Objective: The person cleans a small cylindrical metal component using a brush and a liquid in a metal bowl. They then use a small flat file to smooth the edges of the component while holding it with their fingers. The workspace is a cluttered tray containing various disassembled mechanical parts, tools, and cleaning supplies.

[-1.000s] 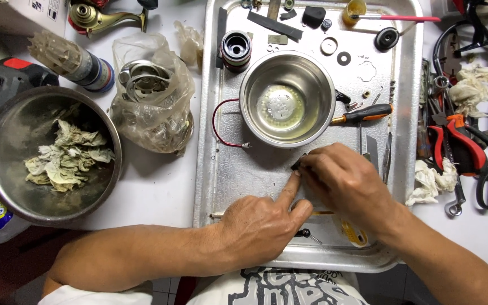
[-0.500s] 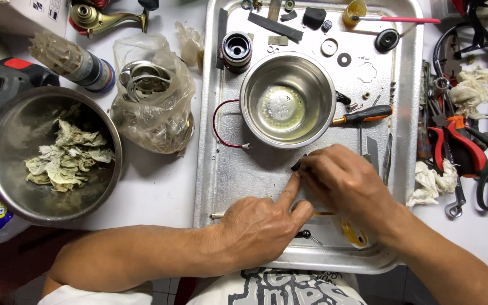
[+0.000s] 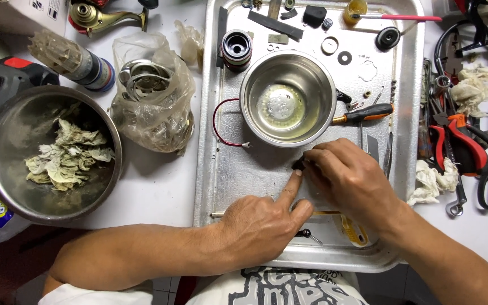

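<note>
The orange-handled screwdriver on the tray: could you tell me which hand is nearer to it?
Right. The right hand lies just below the screwdriver, with a gap between them; the left hand sits lower and further left.

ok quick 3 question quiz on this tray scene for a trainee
1. True or false: the left hand points its index finger at a small dark part.
2. What lies in the big bowl off the tray? A) screws B) crumpled wipes C) water
3. Which tool with an orange and black handle lies beside the small bowl?

Key: 1 true; 2 B, crumpled wipes; 3 the screwdriver. The right hand pinches the same part.
</note>
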